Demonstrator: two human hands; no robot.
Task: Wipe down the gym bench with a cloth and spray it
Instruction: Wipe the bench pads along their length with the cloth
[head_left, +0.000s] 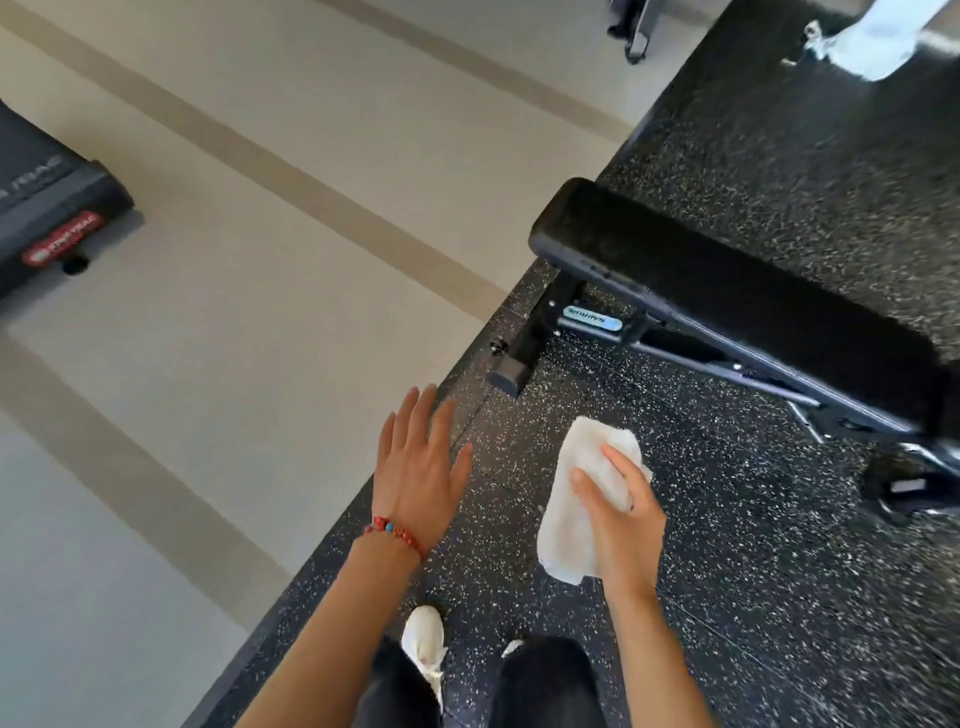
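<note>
Standing on speckled black rubber flooring (727, 519), just short of the gym bench (727, 291), with nothing yet touching its pad. Black padded bench up and to the right of both hands, long axis running from its near-left end out toward the right edge of the view, frame and foot underneath.

Right hand (623, 525) clamped on a folded white cloth (576, 499), fingers curled over the front of it, cloth hanging below the palm. Held in the air above the floor, apart from the bench, below the pad's near side.

Left hand (421, 467) empty, fingers straight and spread, palm down, hovering over the edge where rubber meets the pale floor (260, 312). A red bead bracelet (395, 535) at the wrist.

Right hand the nearer one to the pad, and already carrying the cloth; likely the hand to lead the wipe, reaching up and right, then travelling along the bench's length. No spray bottle clearly in sight; a blurred pale object (872, 36) at the top right too indistinct to name. Spraying step apparently not yet possible from what shows here. A treadmill end (52, 218) at far left.
</note>
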